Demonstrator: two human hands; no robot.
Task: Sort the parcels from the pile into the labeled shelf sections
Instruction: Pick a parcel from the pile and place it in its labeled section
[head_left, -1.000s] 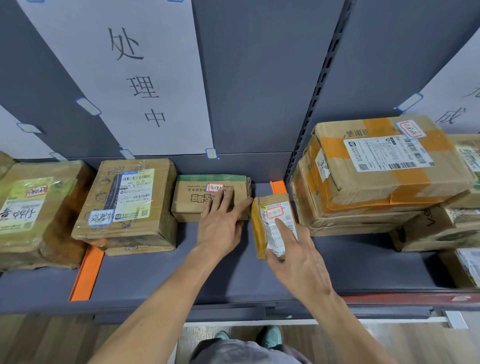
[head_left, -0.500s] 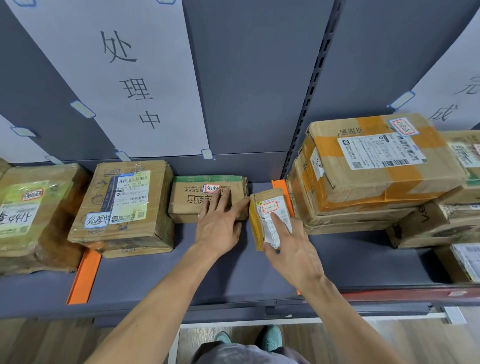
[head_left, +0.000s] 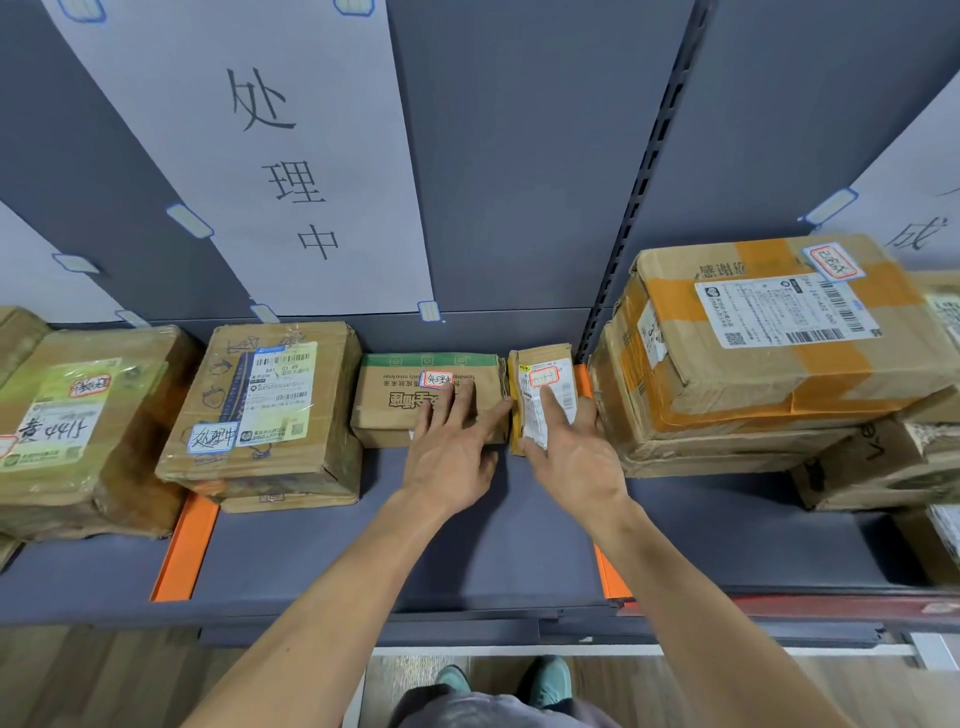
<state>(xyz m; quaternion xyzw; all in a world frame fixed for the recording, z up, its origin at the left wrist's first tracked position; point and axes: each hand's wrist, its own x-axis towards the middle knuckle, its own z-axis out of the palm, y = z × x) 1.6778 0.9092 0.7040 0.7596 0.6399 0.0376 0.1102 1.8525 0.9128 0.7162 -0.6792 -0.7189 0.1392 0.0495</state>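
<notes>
A small narrow parcel (head_left: 545, 371) with a red-framed sticker stands at the back of the grey shelf (head_left: 467, 561), beside the right orange divider (head_left: 610, 577). My right hand (head_left: 571, 457) holds it, index finger along its top label, thumb at its front left corner, other fingers down its right side. Just left of it lies a flat brown box (head_left: 389, 410) with a green strip. My left hand (head_left: 452, 452) rests flat on that box, fingers straight, thumb reaching toward the small parcel.
A paper sign (head_left: 291, 171) hangs on the back panel above this section. A taped box (head_left: 270, 410) and a wrapped parcel (head_left: 78, 426) sit further left, past another orange divider (head_left: 184, 545). Stacked large boxes (head_left: 769, 353) fill the right section.
My right hand has pushed the small parcel back toward the wall until it stands beside the flat box. My left hand has stayed on the flat box.
</notes>
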